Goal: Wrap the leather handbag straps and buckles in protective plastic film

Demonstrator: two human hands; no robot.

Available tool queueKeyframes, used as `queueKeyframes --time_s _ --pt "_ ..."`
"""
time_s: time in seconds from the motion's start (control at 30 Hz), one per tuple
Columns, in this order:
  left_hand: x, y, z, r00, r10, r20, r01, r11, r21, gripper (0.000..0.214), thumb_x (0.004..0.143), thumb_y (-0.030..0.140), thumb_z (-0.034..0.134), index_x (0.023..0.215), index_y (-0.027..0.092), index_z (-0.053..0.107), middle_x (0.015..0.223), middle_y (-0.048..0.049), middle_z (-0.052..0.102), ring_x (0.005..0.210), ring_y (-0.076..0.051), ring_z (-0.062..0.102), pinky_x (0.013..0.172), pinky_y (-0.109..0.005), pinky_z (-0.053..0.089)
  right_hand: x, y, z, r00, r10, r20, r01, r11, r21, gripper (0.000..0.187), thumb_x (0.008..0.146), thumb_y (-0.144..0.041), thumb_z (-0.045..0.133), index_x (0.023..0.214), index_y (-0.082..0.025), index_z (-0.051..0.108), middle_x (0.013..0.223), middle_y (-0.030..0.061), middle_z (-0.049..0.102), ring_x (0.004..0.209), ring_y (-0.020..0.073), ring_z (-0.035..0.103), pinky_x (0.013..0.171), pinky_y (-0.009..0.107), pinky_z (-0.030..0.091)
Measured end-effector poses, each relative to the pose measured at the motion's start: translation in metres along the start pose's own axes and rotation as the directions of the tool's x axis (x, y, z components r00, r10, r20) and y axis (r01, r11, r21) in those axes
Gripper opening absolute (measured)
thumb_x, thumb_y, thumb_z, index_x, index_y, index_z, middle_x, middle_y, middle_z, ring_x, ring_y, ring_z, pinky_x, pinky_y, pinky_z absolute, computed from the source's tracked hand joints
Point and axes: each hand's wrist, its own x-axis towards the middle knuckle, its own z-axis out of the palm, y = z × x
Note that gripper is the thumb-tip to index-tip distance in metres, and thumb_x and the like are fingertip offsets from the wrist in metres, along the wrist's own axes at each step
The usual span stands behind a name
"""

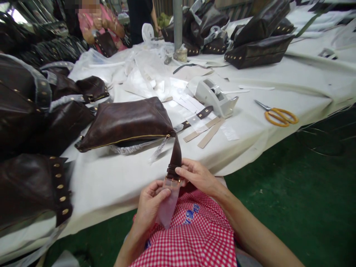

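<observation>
A dark brown leather bag (133, 116) with a gold zipper lies on the white-covered table. From its right end a leather strap (175, 152) runs down over the table's edge to a buckle (171, 181). My right hand (196, 176) pinches the strap at its loops, just above the buckle. My left hand (152, 200) is closed on a clear plastic strip (169, 205) that hangs from the buckle over a red checked apron (203, 230). Above my right hand, a studded strap (205, 112) lies partly under a clear plastic piece.
A tape dispenser (214, 96) and orange-handled scissors (280, 115) lie on the right. Brown bags (19, 185) crowd the left; more bags (258, 48) sit at the back beside a metal post (178, 26). A person in pink (100, 22) holds a bag across the table.
</observation>
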Motion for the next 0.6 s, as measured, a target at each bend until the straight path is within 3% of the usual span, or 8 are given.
queueKeyframes --time_s 0.17,0.33,0.6 --pt "-0.0023 0.0 0.0018 1.0 0.01 0.002 -0.01 1.0 -0.008 0.034 0.06 0.029 0.084 0.088 0.015 0.071 0.091 -0.0078 0.078 0.072 -0.017 0.068 0.065 -0.023 0.049 0.0021 0.0008 0.0025 1.0 -0.003 -0.009 0.004 0.994 0.112 0.035 0.076 -0.045 0.072 0.093 -0.018 0.058 0.073 -0.002 0.066 0.058 0.01 0.06 0.055 0.022 0.048" --pt "0.0001 -0.0015 0.0026 1.0 0.023 -0.003 -0.023 1.0 0.016 0.037 0.061 0.032 0.085 0.09 0.016 0.07 0.094 -0.0077 0.077 0.077 -0.018 0.069 0.069 -0.024 0.05 0.002 -0.0051 0.0029 0.996 -0.04 -0.081 0.046 0.996 0.074 0.026 0.074 -0.038 0.074 0.085 -0.017 0.064 0.071 -0.0022 0.065 0.061 0.0099 0.056 0.059 0.023 0.045" --pt "0.0008 -0.0018 0.0036 0.997 0.075 0.024 -0.075 0.997 0.003 0.042 0.066 0.029 0.082 0.103 0.018 0.065 0.086 -0.004 0.077 0.078 -0.017 0.07 0.073 -0.024 0.051 0.0055 -0.0041 0.0057 0.995 0.025 -0.094 -0.015 0.994 0.108 0.032 0.068 -0.044 0.076 0.078 -0.016 0.064 0.067 -0.0024 0.061 0.056 0.0092 0.052 0.056 0.024 0.043"
